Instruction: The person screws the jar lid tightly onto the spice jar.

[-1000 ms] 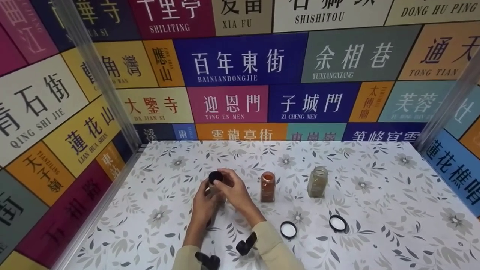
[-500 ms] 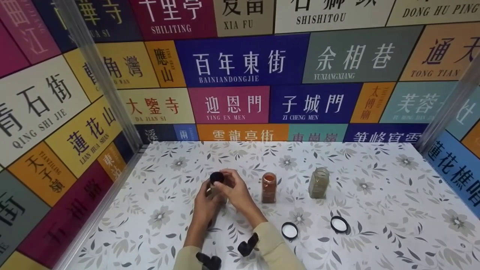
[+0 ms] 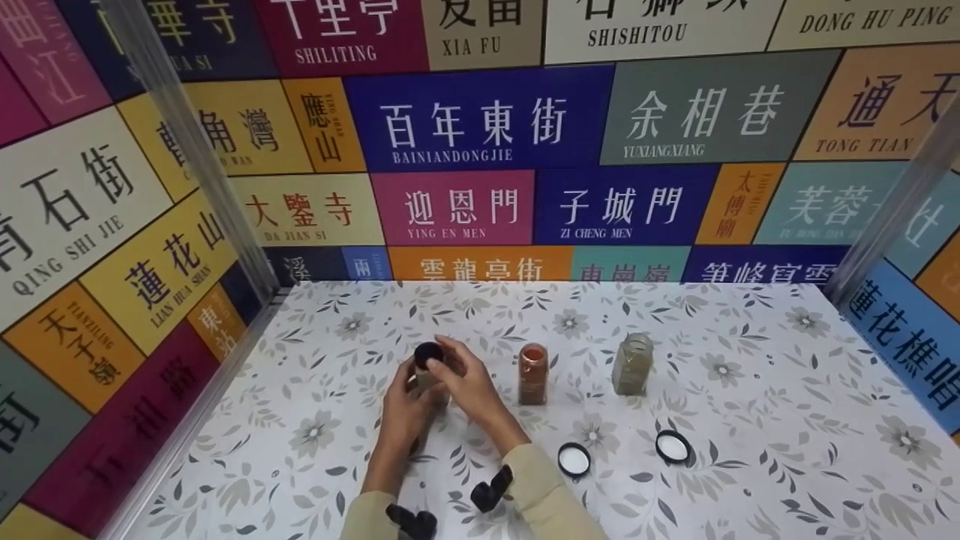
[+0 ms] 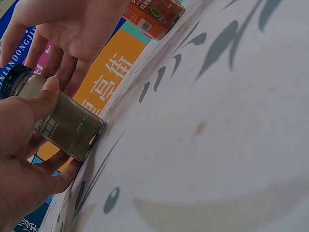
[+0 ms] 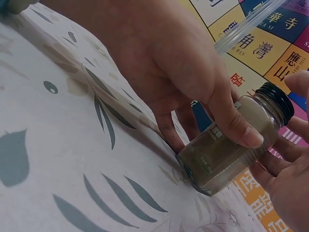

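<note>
Jar (image 4: 72, 126) upright, left hand (image 3: 407, 403) clamped round its body from the left. Right hand (image 3: 466, 379) sits right of the cap (image 3: 428, 353); can't tell if it's gripping.

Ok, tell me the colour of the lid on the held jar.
Black; the lid shows best in the right wrist view.

The left sleeve (image 3: 366, 517) and right sleeve (image 3: 553, 499) are plain pale khaki — each bearing a chunky black wrist device (image 3: 489, 494).
</note>
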`<state>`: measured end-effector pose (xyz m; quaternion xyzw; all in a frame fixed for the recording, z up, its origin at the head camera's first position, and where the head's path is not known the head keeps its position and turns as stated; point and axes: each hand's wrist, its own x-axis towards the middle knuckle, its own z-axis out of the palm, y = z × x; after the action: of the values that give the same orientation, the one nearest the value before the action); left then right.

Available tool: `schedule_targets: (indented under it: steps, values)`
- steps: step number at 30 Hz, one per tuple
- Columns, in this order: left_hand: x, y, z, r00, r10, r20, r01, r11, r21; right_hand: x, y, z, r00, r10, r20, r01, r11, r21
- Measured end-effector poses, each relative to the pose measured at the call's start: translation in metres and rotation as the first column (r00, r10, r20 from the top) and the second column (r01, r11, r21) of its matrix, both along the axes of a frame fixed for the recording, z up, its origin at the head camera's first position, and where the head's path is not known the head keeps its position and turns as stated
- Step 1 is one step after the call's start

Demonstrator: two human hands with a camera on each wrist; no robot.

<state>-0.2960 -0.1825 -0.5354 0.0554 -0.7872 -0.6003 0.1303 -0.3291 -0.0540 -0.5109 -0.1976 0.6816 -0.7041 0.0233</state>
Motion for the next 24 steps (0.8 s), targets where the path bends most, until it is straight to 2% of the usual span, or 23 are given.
schedule_targets:
  steps: [8, 15, 24]
  values:
    - [-0.0007, -0.0002, -0.0001, 1.000, 0.008, 0.017, -0.008, 1.000, -0.013, 0.0000, -0.0033, -0.0015, 1.000, -0.027, 0.008, 0.027, 1.000, -0.011]
    - [-0.0005, 0.0001, -0.0008, 1.000, 0.007, -0.012, -0.007, 1.000, -0.023, -0.0026, -0.0049, -0.0050, 0.999, -0.052, 0.002, 0.052, 0.998, -0.018]
    - [-0.0005, -0.0001, -0.0004, 1.000, -0.004, -0.012, 0.004, 1.000, -0.018, -0.0022, -0.0058, -0.0054, 0.997, -0.081, -0.017, 0.080, 0.996, -0.025]
